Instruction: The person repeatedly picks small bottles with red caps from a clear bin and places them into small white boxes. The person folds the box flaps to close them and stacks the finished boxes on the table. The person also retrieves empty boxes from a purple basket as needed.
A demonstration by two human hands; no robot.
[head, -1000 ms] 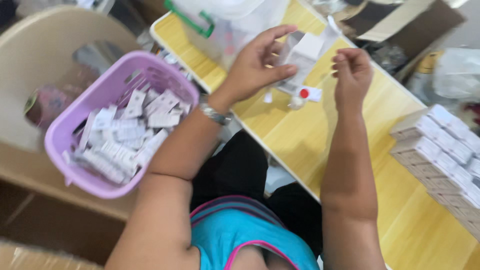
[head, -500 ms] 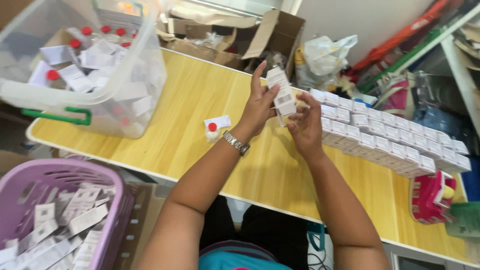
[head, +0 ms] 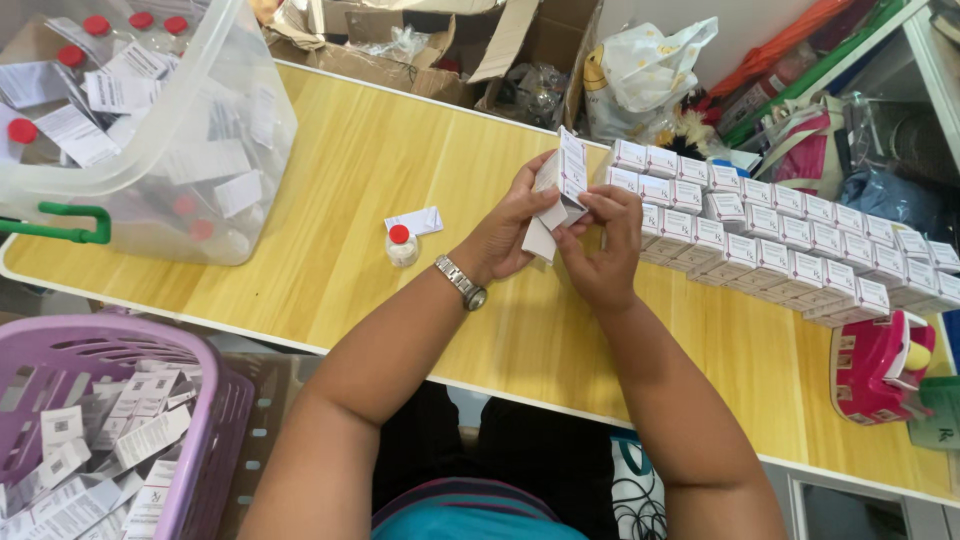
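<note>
Both hands pinch the small white cardboard carton point(head: 562, 180) over the yellow wooden table point(head: 330, 180): left hand point(head: 510, 228) at its 8 o'clock, right hand point(head: 600, 250) at 5. Looks light and crushable, so I'd grip the edges, not the open flap.

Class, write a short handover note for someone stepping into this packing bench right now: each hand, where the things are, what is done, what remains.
Left hand and right hand together hold one small white carton, flap open, with a folded leaflet under it.
A red-capped vial and another leaflet lie on the yellow table.
Done: rows of closed cartons lie right of the hands.
Left: this carton is not closed; more vials and leaflets sit in the clear bin, flat cartons in the purple basket.
</note>
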